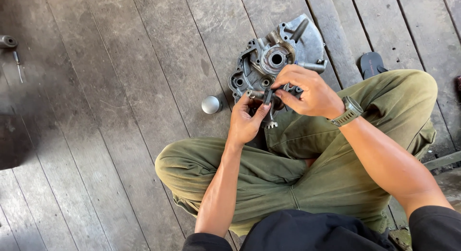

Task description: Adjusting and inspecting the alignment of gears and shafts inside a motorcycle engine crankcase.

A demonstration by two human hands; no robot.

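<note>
A grey cast-metal engine case half [276, 51] lies on the wooden plank floor in front of my crossed legs. My left hand [246, 122] grips a dark metal shaft with small gears [267, 98] from below, at the case's near edge. From above, my right hand [307, 90], with a watch on its wrist, pinches the same shaft assembly. The fingers hide most of the shaft. A toothed end pokes out below my hands [270, 123].
A small round silver cap [211, 105] lies on the planks left of the case. A dark sandal [372, 64] sits at the right past my knee. A screwdriver-like tool [17, 63] and a dark cylinder [7, 41] lie at the far left.
</note>
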